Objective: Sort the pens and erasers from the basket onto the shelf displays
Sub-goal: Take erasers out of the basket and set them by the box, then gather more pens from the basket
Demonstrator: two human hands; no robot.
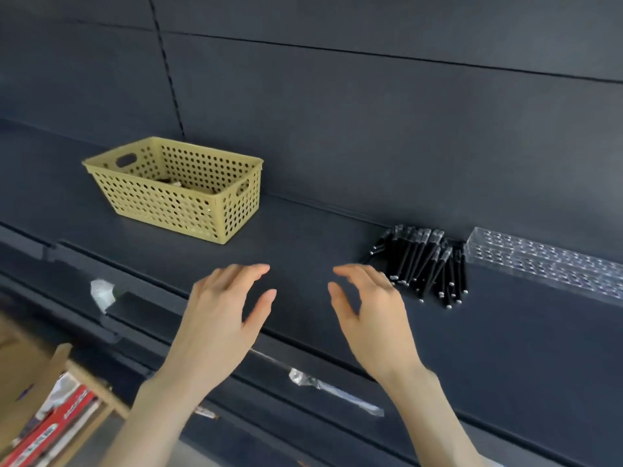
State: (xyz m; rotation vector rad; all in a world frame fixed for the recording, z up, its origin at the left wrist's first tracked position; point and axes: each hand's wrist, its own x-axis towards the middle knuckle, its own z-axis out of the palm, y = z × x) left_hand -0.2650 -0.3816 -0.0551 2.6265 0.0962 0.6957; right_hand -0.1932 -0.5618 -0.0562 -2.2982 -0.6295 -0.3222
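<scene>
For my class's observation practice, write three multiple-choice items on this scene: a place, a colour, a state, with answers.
1. The basket is: A yellow; B red; C blue.
2. The black pens lie: A in the basket; B on the shelf beside the clear display; C in a hand.
3. The left hand and right hand: A are open, empty; B grip pens; C lift the basket.
Answers: A, its perforated walls are yellow; B, the pile lies at the display's left end; A, both hover, holding nothing.
</scene>
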